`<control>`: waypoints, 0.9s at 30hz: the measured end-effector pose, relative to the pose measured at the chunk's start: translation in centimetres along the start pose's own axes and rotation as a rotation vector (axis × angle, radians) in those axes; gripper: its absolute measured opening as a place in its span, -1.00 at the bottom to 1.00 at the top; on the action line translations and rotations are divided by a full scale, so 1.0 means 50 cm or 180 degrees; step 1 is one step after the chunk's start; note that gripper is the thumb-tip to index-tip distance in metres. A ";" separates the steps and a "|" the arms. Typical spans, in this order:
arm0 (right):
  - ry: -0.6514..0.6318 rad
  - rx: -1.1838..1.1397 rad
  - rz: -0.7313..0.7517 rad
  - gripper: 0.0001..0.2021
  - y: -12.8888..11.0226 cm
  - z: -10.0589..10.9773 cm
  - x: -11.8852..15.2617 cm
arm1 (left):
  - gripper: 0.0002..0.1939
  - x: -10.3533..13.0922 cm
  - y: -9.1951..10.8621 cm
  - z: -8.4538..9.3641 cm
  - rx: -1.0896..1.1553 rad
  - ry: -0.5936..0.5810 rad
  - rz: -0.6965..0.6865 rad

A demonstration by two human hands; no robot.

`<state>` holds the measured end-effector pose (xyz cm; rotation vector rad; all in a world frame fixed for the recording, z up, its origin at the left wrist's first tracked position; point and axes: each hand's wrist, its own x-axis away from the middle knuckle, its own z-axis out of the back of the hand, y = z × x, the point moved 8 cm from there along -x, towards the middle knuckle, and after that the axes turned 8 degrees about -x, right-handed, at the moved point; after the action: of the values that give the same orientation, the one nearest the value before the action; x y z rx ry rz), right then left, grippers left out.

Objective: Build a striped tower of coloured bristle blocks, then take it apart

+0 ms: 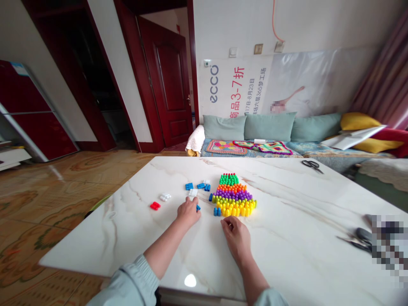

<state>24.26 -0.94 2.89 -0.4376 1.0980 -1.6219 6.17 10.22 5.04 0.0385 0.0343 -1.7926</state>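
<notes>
My left hand (189,213) is closed over a blue plastic building piece (198,208), which shows at its fingertips just above the table. Loosely curled, my right hand (236,237) rests on the table right below the front row of yellow pieces (236,211); nothing shows in its fingers. Those pieces belong to a block of knobby plastic pieces set in colour bands: olive, purple (232,195), orange (229,188), green (228,180) and red at the far end. Two blue pieces (217,211) and another blue one (211,197) sit along the block's left side.
Loose blue pieces (189,186), white pieces (165,197) and red pieces (155,205) lie left of the block on the marble-patterned table (287,238). Black scissors (312,165) lie at the far right, another pair (358,241) at the near right. A sofa (299,148) stands behind.
</notes>
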 end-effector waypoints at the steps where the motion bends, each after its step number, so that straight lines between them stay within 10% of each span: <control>1: -0.0005 -0.0058 0.0001 -0.78 0.001 -0.001 0.000 | -0.70 0.010 0.009 0.001 0.0208 0.0034 -0.0026; 10: -0.0244 -0.1158 0.0593 -0.62 -0.016 -0.012 0.000 | -0.65 0.088 0.126 -0.060 0.4534 -0.1113 -0.0356; 27: 0.0473 -0.0944 -0.0233 -0.70 0.037 0.055 -0.018 | -0.46 0.081 0.053 -0.075 0.5795 0.0501 0.0351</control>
<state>27.68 -1.31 3.00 -0.5628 1.4591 -1.5791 7.89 5.85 1.08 1.4049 -1.4267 -1.1536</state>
